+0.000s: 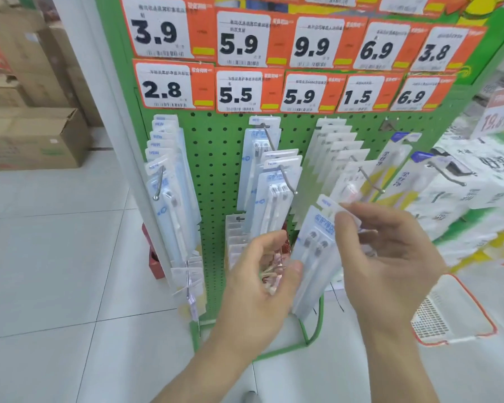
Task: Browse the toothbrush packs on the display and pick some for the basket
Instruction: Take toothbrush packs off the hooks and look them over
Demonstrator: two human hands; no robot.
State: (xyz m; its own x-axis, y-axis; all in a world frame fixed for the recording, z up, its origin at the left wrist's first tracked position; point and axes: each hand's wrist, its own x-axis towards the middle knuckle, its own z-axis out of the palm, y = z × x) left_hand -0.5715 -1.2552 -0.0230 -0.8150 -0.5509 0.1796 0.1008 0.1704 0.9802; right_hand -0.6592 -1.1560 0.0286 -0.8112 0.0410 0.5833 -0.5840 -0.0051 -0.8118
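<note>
From the head camera I see a white tiled floor [56,257] filling the lower left of the frame, with brown cardboard boxes [32,138] stacked at the upper left. A green pegboard display [216,158] stands in the centre, topped by two rows of orange-and-white price cards [297,62] across the upper part of the frame. Toothbrush packs hang from metal hooks below them: one row [169,181] at centre left, another row [271,181] in the middle, and more packs [341,158] to the right of centre. At the right edge sit bundles of white wrapped goods [472,193], and below them, at lower right, the basket [454,312], white mesh with an orange rim, rests on the floor. My left hand [259,286] is at lower centre, fingers half curled, the thumb pressing the lower left edge of a toothbrush pack [317,257] held in front of the display. My right hand [390,248] is just right of it, thumb and forefinger pinching the top of that same pack, the other fingers loosely bent behind it. The pack tilts slightly, its top leaning toward the right, and two brush heads show through its clear front.
</note>
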